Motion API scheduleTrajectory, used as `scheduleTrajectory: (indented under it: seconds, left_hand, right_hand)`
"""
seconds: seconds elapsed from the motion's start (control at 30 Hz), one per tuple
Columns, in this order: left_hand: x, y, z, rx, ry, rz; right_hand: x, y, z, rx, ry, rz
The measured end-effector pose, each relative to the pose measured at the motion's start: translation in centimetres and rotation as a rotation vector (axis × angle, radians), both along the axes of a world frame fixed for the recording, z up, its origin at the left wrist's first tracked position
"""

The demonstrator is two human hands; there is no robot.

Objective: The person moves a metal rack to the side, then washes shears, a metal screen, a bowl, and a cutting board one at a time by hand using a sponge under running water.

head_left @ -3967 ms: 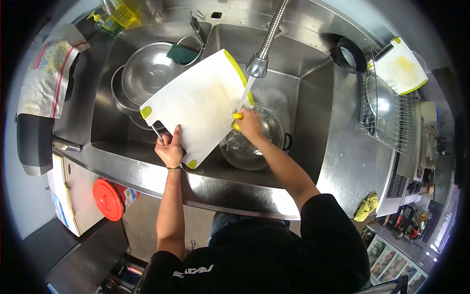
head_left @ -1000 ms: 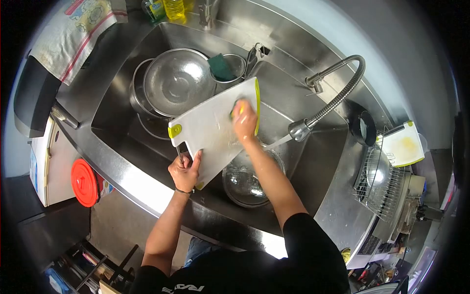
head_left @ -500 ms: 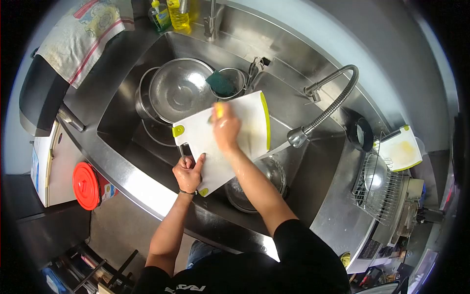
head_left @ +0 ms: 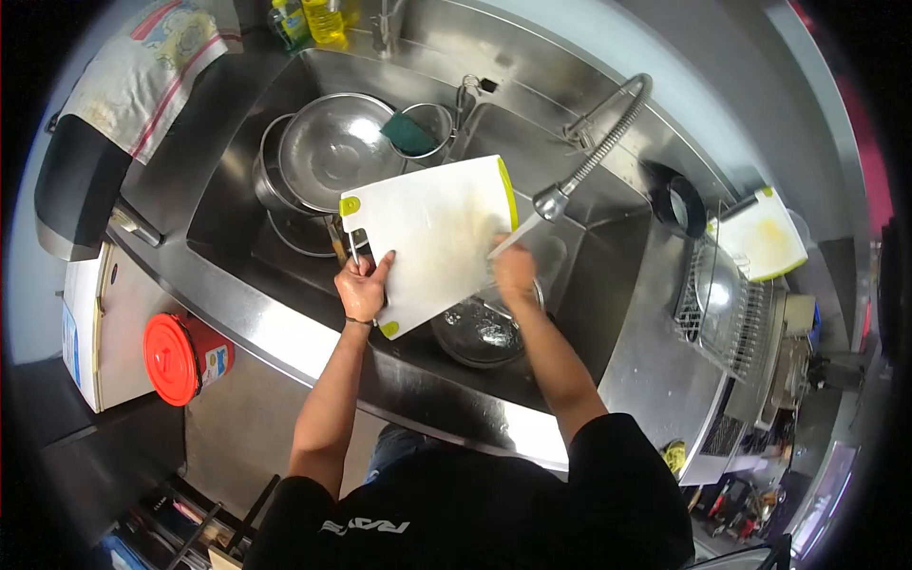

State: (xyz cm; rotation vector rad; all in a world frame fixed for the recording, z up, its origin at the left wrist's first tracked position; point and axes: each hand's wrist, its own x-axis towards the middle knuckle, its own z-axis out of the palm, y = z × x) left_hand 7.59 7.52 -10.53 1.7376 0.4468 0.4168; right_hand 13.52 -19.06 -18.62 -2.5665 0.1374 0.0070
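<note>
A white cutting board (head_left: 432,237) with lime-green corners and edge is held over the sink. My left hand (head_left: 361,288) grips it at the handle slot on its left side, thumb on the face. A brownish smear marks the board's right part. My right hand (head_left: 515,273), blurred by motion, is at the lower right edge, where water from the spray faucet (head_left: 551,202) streams down. Its fingers are smeared, and I cannot tell what is in them. Below the board, a wet round glass lid or bowl (head_left: 480,332) lies in the sink.
In the sink (head_left: 228,204), a metal bowl (head_left: 337,147) rests over a pot, beside a small pot with a green scouring pad (head_left: 408,134). Soap bottles (head_left: 325,21) stand behind. A dish rack (head_left: 727,304) and another board (head_left: 760,236) are at right; a red-lidded bucket (head_left: 173,359) stands left.
My right hand, which was scrubbing the board's upper middle with a yellow-and-green sponge, has moved down to its right edge by the water. My left hand keeps its hold.
</note>
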Motion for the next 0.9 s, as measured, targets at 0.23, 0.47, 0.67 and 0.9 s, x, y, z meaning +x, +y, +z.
scheduleTrajectory:
  seconds: [0.23,0.47,0.67,0.9]
  left_hand:
    - [0.4,-0.1,2.0,-0.145,-0.016,0.055]
    - [-0.4,1.2,6.2,-0.508,0.043,-0.035]
    - [-1.7,-0.7,5.1,-0.837,0.109,-0.199]
    - [-0.2,-10.1,2.8,-0.728,0.364,-0.457]
  right_hand:
    - [-7.3,-12.0,1.1,-0.425,0.182,-0.095]
    - [-4.9,-7.3,5.5,0.145,0.145,-0.289]
    - [-7.9,-9.8,13.3,1.269,0.169,-0.353]
    - [-13.5,-16.1,20.9,0.697,-0.261,-0.604]
